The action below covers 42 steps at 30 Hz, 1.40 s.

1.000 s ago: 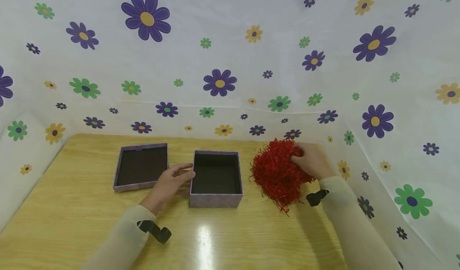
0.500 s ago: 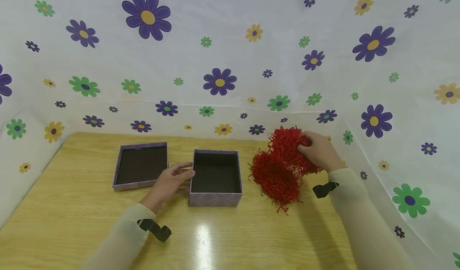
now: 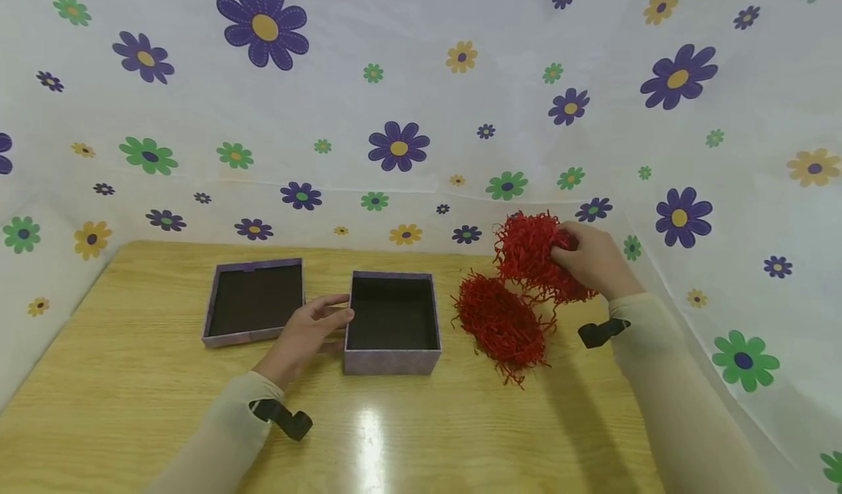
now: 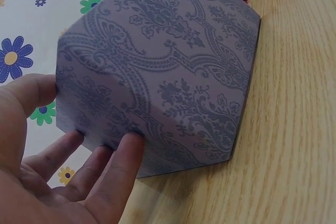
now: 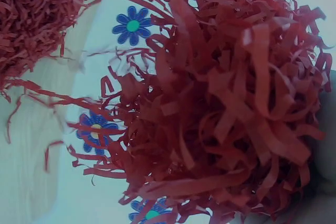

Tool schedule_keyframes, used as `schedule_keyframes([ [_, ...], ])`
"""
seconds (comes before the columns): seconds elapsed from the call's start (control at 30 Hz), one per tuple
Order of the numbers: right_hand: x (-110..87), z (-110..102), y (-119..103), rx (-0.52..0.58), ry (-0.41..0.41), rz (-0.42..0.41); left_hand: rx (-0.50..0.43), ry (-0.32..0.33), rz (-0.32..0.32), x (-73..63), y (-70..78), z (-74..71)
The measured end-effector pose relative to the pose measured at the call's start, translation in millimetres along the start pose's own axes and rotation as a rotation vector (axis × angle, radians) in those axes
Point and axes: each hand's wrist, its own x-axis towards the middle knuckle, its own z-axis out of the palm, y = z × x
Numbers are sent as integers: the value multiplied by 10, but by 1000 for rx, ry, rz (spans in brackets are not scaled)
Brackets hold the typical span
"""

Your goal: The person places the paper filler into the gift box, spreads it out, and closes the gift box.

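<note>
The right hand [image 3: 595, 260] holds a fluffy bunch of thin, crinkly red paper strips [image 3: 531, 249], squeezed between the thumb and the fingers. The bunch sticks out to the left of that grip, in front of the white cloth with purple, green and yellow flowers [image 3: 329, 99]. Some loose strips stretch from the bunch to a messy red paper pile [image 3: 500, 322]. That pile lies to the left of the right hand's grip and closer to the person, on the yellow wooden table [image 3: 408, 435].

The left hand [image 3: 305, 333] has its fingers spread wide, and their tips touch the outside of a square purple cardboard box with a swirly pattern and a black inside [image 3: 392, 362]. The box stands just to the right of the left hand, between it and the red pile, with its top side uncovered. A flat purple lid with a black inside [image 3: 256, 300] lies on the table to the left of the left hand's fingers, a bit farther from the person.
</note>
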Motion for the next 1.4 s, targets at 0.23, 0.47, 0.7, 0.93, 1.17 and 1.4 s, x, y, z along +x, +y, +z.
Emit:
schedule_keyframes([
  [0.23,3,-136,-76,0,26,-17,7,-9,0,-1,-1,3],
  [0.47,16,-254,-205,-6,46,-50,1,-9,1,-5,11,6],
  [0.7,17,-314,-333,-5,42,-65,3,-17,8,-20,36,23],
  [0.93,24,-343,-450,-4,32,-84,10,-19,11,-26,40,36],
  [1.17,38,-392,-588,26,38,-91,13,-19,20,-30,37,31],
  [1.4,49,-471,-676,17,58,-95,18,-23,19,-38,42,32],
])
